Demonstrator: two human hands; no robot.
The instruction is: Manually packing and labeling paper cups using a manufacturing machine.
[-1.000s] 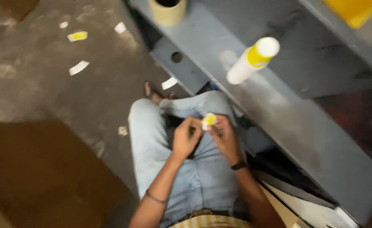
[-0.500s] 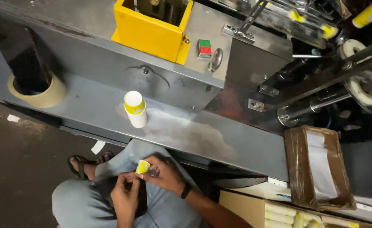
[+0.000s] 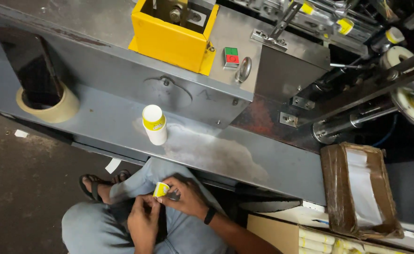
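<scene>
I sit with my legs crossed in front of a grey metal machine shelf (image 3: 226, 155). Both my hands are over my lap on a small yellow and white cup (image 3: 160, 189). My right hand (image 3: 188, 196), with a dark band at the wrist, grips the cup from the right. My left hand (image 3: 143, 220) pinches at the cup's lower left edge. A stack of white and yellow cups (image 3: 155, 124) stands upright on the shelf, just above my hands.
A roll of beige tape (image 3: 51, 108) lies at the shelf's left end. A yellow metal box (image 3: 169, 33) and a red and green switch (image 3: 231, 55) sit higher on the machine. A brown cardboard box (image 3: 360, 188) is at right, rollers (image 3: 357, 117) above it.
The view has swung from the floor and my lap up to the machine. My hands stay together on the small cup over my lap.
</scene>
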